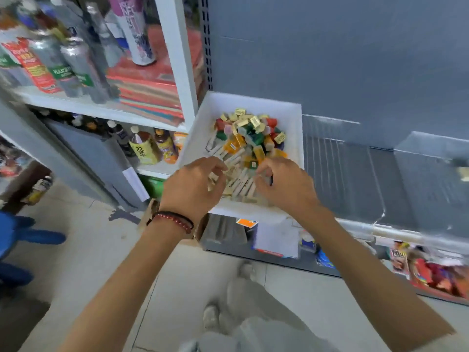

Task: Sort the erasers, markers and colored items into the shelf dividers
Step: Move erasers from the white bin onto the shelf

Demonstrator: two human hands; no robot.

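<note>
Both hands reach into a white box (291, 118) that sits on the grey shelf (355, 179), just right of a white shelving upright (177, 59). The left hand (190, 184), with a red and black bracelet (175, 221) at the wrist, has its fingers curled down over the pale stick-like pieces (239, 185) at the near end of the box, at about 7 o'clock from the box's middle; the blur hides whether the fingers are closed on any of them. The right hand (284, 184) comes in at about 5 o'clock, its thumb and fingers bent toward each other above the same pale pieces — again, I cannot tell whether anything is pinched between them. The far half of the box, toward 12 o'clock, holds a heap of small colored items (251, 138) in red, green, orange and yellow, with cream-coloured tags among them. At 9 o'clock from the box, the white unit carries bottles (149, 148) on a lower level and a stack of red and orange sheets (149, 90) above. To 3 o'clock the grey shelf is split by clear dividers (380, 199) — those bays look bare.
</note>
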